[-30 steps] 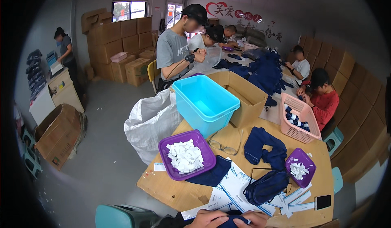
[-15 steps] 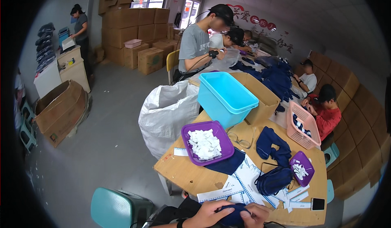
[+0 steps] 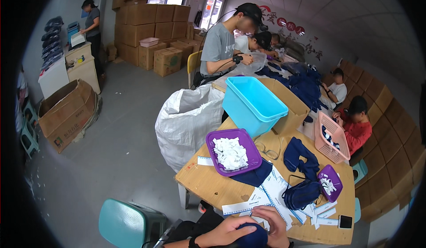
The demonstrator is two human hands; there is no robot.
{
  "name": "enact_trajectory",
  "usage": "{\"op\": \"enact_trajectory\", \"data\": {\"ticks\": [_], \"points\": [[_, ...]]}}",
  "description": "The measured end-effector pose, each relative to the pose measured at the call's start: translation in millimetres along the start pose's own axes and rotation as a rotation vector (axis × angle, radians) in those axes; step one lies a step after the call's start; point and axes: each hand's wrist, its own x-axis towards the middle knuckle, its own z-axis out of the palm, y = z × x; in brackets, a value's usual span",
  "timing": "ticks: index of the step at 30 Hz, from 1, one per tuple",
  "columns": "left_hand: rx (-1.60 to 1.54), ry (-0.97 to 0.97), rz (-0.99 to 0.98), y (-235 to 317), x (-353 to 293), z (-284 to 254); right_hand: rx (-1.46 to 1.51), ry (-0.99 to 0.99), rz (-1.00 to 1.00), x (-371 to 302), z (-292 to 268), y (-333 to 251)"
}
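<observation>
Low at the front edge of the table, a rounded navy fabric piece sits between my hands; its exact kind does not show. My left hand wraps it from the left, thumb lying across the top. From the right, my right hand cups it with bent fingers. Just beyond lie white paper strips with blue markings and a bundle of navy pieces tied with a dark cord. A purple tray heaped with small white labels stands farther left, partly over a flat navy cloth.
A smaller purple tray, a phone-like dark device, glasses, a pink basket and a turquoise bin share the wooden table. A white sack and a green stool stand left. Co-workers sit and stand beyond.
My right hand has lifted and opened out into a cupping grip around the navy piece, which looks rounder. The view has shifted slightly, moving the table to the right.
</observation>
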Motion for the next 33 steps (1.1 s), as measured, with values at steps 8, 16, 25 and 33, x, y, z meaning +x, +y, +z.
{"op": "enact_trajectory", "data": {"ticks": [8, 16, 25, 33], "points": [[-0.063, -0.051, 0.009, -15, 5, 0, 0.405, -0.271, -0.094, 9, -8, 0], [-0.126, -0.238, -0.13, -61, 5, -6, 0.381, -0.15, -0.083, -3, -12, 12], [-0.427, -0.175, -0.164, -38, 13, -6, 0.23, 0.313, -0.207, -4, -6, 31], [-0.412, -0.126, -0.313, -45, 22, -1, 0.232, 0.564, -0.013, -17, -15, 42]]}}
